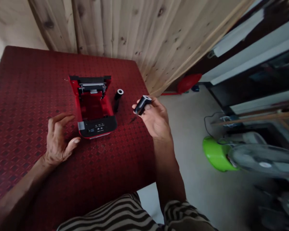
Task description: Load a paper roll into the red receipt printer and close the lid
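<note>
- Nearest is the striped clothing (pixel 110 215) of the person, at the lower edge of the view.
- The left hand (pixel 57 139) is open and holds nothing; its fingers are loosely bent, just beside the left side of the printer.
- The right hand (pixel 156 120) is closed around a black paper roll (pixel 142 106), gripping it between thumb and fingers near the right edge of the desk; the roll is tilted, and its white end with dark hole faces upward.
- The red-and-black portable printer (pixel 98 125) is on the desk, with the button panel toward the person and the lid raised at the far side.
- A second black roll (pixel 118 98) stands upright just beside the printer, on its right.
- The desk (pixel 33 93) has a dark red patterned surface.
- To the right, on the pale floor (pixel 188 118), there is a bright green plastic object (pixel 215 155), partly hidden.
- Behind the desk rises a wall of knotty wooden planks (pixel 135 29).
</note>
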A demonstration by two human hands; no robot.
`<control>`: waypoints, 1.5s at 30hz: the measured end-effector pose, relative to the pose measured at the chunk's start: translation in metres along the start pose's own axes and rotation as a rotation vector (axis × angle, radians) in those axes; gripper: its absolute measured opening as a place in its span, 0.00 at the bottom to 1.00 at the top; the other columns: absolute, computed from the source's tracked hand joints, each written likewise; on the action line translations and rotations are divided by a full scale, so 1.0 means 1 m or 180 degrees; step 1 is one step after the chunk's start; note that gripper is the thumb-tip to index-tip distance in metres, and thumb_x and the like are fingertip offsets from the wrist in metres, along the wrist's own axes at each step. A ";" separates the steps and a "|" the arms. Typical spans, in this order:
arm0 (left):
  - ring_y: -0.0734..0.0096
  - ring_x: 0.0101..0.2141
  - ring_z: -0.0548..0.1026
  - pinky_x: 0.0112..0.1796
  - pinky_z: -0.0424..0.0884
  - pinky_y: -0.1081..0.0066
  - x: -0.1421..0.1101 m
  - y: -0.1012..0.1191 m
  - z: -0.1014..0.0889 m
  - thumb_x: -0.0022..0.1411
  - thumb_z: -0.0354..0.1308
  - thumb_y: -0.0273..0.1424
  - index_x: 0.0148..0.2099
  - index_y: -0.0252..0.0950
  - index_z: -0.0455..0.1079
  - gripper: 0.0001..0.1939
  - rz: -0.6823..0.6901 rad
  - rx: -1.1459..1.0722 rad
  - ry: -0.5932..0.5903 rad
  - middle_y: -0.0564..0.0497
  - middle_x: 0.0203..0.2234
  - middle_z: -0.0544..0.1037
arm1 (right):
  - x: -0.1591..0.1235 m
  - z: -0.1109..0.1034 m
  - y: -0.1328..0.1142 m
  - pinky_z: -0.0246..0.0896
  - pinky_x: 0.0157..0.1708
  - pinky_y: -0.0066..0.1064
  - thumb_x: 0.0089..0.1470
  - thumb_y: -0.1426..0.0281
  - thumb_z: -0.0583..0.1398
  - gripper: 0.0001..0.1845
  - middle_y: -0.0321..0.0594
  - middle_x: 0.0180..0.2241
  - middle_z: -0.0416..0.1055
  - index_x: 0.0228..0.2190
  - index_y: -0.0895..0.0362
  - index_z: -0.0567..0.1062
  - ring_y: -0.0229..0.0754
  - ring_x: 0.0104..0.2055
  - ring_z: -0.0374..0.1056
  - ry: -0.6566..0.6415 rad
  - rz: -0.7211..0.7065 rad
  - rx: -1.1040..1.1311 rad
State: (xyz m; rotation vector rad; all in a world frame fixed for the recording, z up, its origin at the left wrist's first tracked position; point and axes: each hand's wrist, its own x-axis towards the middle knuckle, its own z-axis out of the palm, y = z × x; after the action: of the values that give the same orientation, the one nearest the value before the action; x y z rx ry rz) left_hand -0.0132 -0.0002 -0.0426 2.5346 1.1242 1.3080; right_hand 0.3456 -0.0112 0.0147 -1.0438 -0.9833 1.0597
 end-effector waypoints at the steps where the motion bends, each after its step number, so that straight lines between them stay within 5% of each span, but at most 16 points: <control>1: 0.45 0.56 0.75 0.56 0.75 0.49 0.001 0.000 -0.001 0.76 0.54 0.52 0.72 0.39 0.64 0.32 0.0032 0.0041 0.0032 0.38 0.57 0.77 | 0.003 -0.009 0.008 0.76 0.58 0.49 0.52 0.58 0.76 0.19 0.32 0.42 0.84 0.44 0.45 0.78 0.45 0.46 0.82 0.0082 0.0059 -0.0012; 5: 0.45 0.56 0.74 0.56 0.74 0.48 0.004 0.001 -0.002 0.76 0.53 0.52 0.70 0.38 0.66 0.31 0.0081 0.0153 0.0127 0.38 0.56 0.77 | 0.019 -0.036 0.037 0.70 0.66 0.50 0.48 0.61 0.75 0.22 0.35 0.45 0.85 0.42 0.47 0.74 0.47 0.52 0.82 0.0300 -0.0065 -0.0457; 13: 0.46 0.56 0.75 0.56 0.73 0.49 0.002 0.003 0.001 0.76 0.55 0.49 0.68 0.39 0.69 0.28 -0.0014 0.0175 0.0083 0.39 0.55 0.78 | 0.041 -0.056 0.074 0.67 0.67 0.53 0.52 0.56 0.71 0.22 0.44 0.55 0.84 0.45 0.48 0.72 0.52 0.61 0.78 -0.0026 0.0066 -0.1311; 18: 0.47 0.56 0.76 0.56 0.74 0.49 0.002 0.003 0.000 0.76 0.53 0.49 0.67 0.38 0.70 0.27 -0.0076 0.0164 0.0050 0.38 0.55 0.78 | 0.037 -0.064 0.074 0.66 0.68 0.56 0.51 0.53 0.71 0.27 0.47 0.54 0.83 0.48 0.49 0.73 0.54 0.60 0.78 -0.0108 -0.0035 -0.1669; 21: 0.47 0.56 0.76 0.56 0.74 0.50 0.001 0.002 0.000 0.77 0.53 0.49 0.66 0.37 0.70 0.27 -0.0127 0.0165 0.0021 0.38 0.54 0.79 | 0.032 -0.066 0.056 0.62 0.72 0.57 0.50 0.51 0.72 0.33 0.49 0.62 0.78 0.54 0.50 0.74 0.55 0.67 0.74 -0.0054 -0.0149 -0.1849; 24: 0.47 0.56 0.76 0.56 0.74 0.50 0.001 0.002 0.002 0.77 0.52 0.49 0.66 0.36 0.70 0.27 -0.0170 0.0133 0.0022 0.38 0.54 0.78 | 0.033 -0.052 0.028 0.60 0.74 0.56 0.58 0.47 0.68 0.33 0.49 0.66 0.75 0.59 0.49 0.74 0.55 0.70 0.70 0.0280 -0.0546 -0.2347; 27: 0.47 0.57 0.76 0.57 0.74 0.50 0.001 0.003 0.003 0.78 0.50 0.50 0.66 0.36 0.70 0.28 -0.0216 0.0102 0.0054 0.37 0.55 0.78 | 0.048 -0.019 0.009 0.62 0.71 0.58 0.61 0.47 0.67 0.27 0.49 0.59 0.80 0.54 0.50 0.79 0.58 0.65 0.72 0.0170 -0.0901 -0.3398; 33: 0.49 0.56 0.76 0.57 0.75 0.51 0.000 0.005 0.000 0.79 0.49 0.52 0.65 0.35 0.71 0.29 -0.0264 0.0071 0.0075 0.37 0.54 0.79 | 0.094 0.051 0.029 0.66 0.63 0.60 0.59 0.56 0.73 0.24 0.63 0.50 0.82 0.46 0.64 0.83 0.68 0.62 0.72 -0.0046 -0.0088 -0.4929; 39: 0.48 0.55 0.76 0.56 0.76 0.50 0.002 0.002 -0.003 0.76 0.55 0.47 0.66 0.39 0.71 0.25 -0.0207 -0.0065 0.0051 0.39 0.55 0.79 | 0.113 0.046 0.048 0.66 0.61 0.65 0.54 0.68 0.75 0.10 0.53 0.41 0.83 0.33 0.55 0.80 0.65 0.54 0.76 -0.0100 0.0091 -0.4323; 45: 0.48 0.56 0.78 0.56 0.77 0.50 0.021 0.016 -0.017 0.71 0.66 0.44 0.66 0.40 0.71 0.26 -0.0215 0.0093 0.0312 0.40 0.55 0.80 | 0.078 0.022 -0.030 0.77 0.53 0.49 0.61 0.55 0.71 0.14 0.36 0.36 0.78 0.39 0.50 0.78 0.51 0.47 0.78 -0.0808 -0.0716 -0.2749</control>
State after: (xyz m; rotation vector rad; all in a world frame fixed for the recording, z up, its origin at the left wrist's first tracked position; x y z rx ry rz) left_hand -0.0088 -0.0026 -0.0124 2.4533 1.2443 1.4231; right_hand 0.3460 0.0642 0.0577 -1.4518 -1.8028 0.5706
